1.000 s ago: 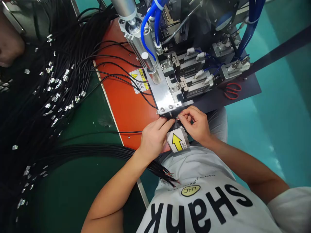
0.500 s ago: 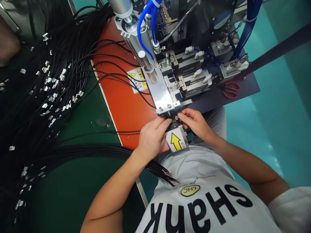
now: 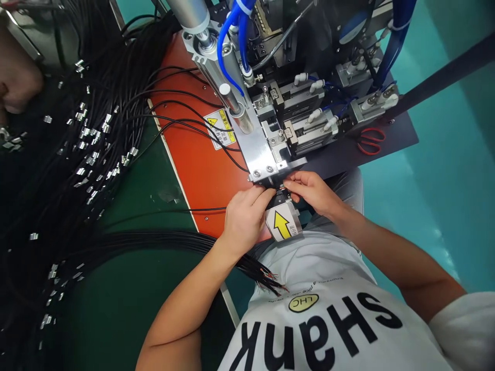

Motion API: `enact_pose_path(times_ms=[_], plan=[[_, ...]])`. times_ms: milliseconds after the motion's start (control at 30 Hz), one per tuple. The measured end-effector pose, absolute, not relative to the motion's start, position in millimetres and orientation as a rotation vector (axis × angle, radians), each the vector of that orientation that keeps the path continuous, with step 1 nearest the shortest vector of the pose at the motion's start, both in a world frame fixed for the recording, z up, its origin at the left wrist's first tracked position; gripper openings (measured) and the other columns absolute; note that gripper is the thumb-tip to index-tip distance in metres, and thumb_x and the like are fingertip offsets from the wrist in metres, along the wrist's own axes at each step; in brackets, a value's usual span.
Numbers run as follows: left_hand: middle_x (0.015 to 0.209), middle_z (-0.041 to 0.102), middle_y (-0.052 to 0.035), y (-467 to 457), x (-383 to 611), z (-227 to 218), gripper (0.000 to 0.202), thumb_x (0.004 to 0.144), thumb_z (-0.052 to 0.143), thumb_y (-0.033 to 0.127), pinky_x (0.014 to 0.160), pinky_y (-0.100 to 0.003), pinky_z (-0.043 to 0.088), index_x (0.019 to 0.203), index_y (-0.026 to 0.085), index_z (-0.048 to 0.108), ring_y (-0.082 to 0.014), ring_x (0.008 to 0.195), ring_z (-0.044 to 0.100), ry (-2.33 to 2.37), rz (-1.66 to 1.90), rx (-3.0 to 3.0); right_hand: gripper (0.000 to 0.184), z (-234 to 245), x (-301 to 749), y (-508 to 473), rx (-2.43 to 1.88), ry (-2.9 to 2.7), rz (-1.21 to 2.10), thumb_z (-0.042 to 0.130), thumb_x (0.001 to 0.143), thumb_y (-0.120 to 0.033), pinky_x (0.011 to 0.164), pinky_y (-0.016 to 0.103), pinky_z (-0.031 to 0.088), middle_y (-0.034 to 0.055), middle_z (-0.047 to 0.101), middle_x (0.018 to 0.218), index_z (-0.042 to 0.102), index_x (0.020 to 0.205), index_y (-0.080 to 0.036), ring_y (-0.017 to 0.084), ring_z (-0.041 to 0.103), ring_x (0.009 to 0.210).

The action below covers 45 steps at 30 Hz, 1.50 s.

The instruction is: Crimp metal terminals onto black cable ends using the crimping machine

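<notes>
A black cable (image 3: 209, 209) crosses the orange plate and runs into my left hand (image 3: 245, 219), whose fingers are closed around it. My right hand (image 3: 312, 191) faces it, thumb and forefinger pinched together just below the machine's metal head. What lies between those right fingertips is too small to make out; thin wire ends seem to show there. Both sets of fingertips sit at the feed end of the pneumatic machine (image 3: 260, 149). Directly under them is a clear guard with a yellow arrow label (image 3: 282, 225).
A bundle of black cables with stripped ends (image 3: 266, 281) lies beneath my left forearm. Many cables with silvery metal tips (image 3: 100, 136) cover the green table (image 3: 143, 283) at left. Red-handled scissors (image 3: 371, 141) rest on the machine base. Another person's hand (image 3: 23, 85) is at upper left.
The view has shifted slightly. My two hands keep nearly the same place and grip at the machine. The other person's hand shows further into view at upper left.
</notes>
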<state>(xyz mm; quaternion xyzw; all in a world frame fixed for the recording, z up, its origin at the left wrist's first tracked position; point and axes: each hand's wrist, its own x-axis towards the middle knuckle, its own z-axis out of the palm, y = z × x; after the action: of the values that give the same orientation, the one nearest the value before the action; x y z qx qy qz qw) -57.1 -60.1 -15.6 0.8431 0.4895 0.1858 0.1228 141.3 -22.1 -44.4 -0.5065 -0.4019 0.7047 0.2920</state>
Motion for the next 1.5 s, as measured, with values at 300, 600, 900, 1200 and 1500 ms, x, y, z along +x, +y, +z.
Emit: enact_pose_path(times_ms=[300, 600, 900, 1200, 1500], plan=[[0.102, 0.062, -0.0108, -69.5, -52.7, -14.3, 0.036, 0.095, 0.044, 0.014, 0.078, -0.035, 0.047, 0.128, 0.017, 0.056, -0.0224, 0.092, 0.054, 1.423, 0.482, 2.332, 0.029, -46.2, 140.3, -24.7, -1.309, -0.979, 1.884, 0.071, 0.08, -0.044, 0.056, 0.025, 0.038, -0.0048, 0.054, 0.062, 0.062, 0.078, -0.017, 0.008, 0.047, 0.051], [0.12, 0.056, -0.012, -85.0, -70.0, 5.7, 0.034, 0.098, 0.045, 0.021, 0.094, -0.036, 0.052, 0.131, 0.02, 0.052, -0.0207, 0.109, 0.057, 1.496, 0.523, 2.084, 0.031, -52.4, 144.6, -25.9, -1.247, -0.932, 1.955, 0.073, 0.079, -0.045, 0.056, 0.024, 0.039, -0.0042, 0.057, 0.067, 0.063, 0.079, -0.016, 0.006, 0.048, 0.052], [0.14, 0.051, -0.0177, -124.7, -78.3, -11.4, 0.054, 0.097, 0.042, 0.018, 0.103, -0.047, 0.047, 0.151, 0.019, 0.035, -0.0328, 0.129, 0.047, 1.791, 0.237, 2.39, 0.034, -59.1, 145.9, -26.5, -1.258, -0.94, 1.947, 0.075, 0.078, -0.048, 0.053, 0.023, 0.039, -0.0022, 0.06, 0.069, 0.064, 0.08, -0.017, 0.007, 0.049, 0.051], [0.135, 0.054, -0.0173, -122.7, -80.5, -10.5, 0.051, 0.099, 0.04, 0.022, 0.098, -0.045, 0.052, 0.15, 0.02, 0.037, -0.0306, 0.125, 0.05, 1.761, 0.287, 2.408, 0.039, -68.6, 161.7, -38.1, -1.376, -0.833, 1.845, 0.073, 0.077, -0.056, 0.051, 0.022, 0.035, -0.0017, 0.057, 0.075, 0.069, 0.084, -0.018, 0.006, 0.052, 0.054], [0.143, 0.047, -0.0183, -104.8, -71.3, -9.3, 0.05, 0.1, 0.036, 0.028, 0.105, -0.049, 0.047, 0.148, 0.014, 0.037, -0.0333, 0.133, 0.043, 1.838, 0.227, 2.314, 0.038, -76.0, 176.8, -51.5, -1.437, -0.79, 1.773, 0.075, 0.076, -0.054, 0.051, 0.021, 0.036, -0.0017, 0.058, 0.075, 0.07, 0.086, -0.018, 0.006, 0.053, 0.057]])
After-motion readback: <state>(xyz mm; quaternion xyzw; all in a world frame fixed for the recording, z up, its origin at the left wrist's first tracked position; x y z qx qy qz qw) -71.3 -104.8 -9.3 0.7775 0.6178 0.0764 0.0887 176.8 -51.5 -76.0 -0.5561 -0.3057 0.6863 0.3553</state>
